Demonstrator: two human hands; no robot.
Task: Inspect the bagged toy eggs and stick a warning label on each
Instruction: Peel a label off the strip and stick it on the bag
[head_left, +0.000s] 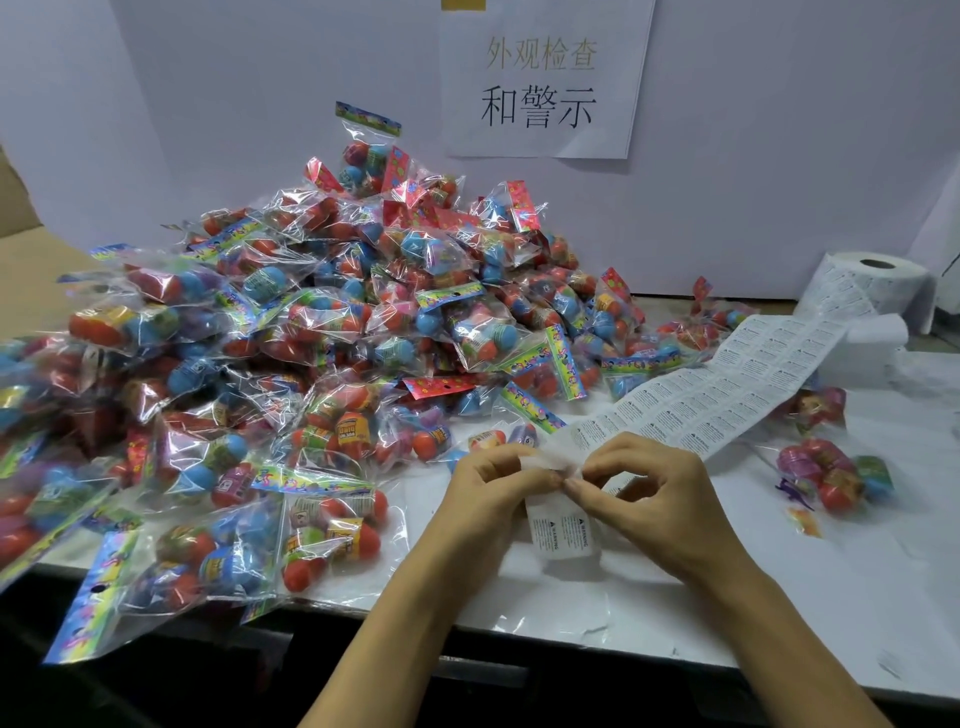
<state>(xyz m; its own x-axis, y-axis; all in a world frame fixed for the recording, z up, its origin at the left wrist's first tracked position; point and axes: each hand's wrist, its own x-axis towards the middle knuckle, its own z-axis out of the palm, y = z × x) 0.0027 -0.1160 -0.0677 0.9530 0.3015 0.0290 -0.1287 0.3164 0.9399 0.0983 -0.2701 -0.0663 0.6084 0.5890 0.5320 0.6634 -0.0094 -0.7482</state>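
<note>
A white board wall (779, 156) stands straight behind the table (649, 613), and a paper sign (545, 78) with Chinese characters hangs on it, a bit of yellow tape (463, 4) holding its top edge. The table has a white top, scuffed and marked in places, with a dark front edge (467, 670) running below it. Off to the far left there is brown cardboard (21, 249), and the light is even and soft, with no hard shadows.
</note>
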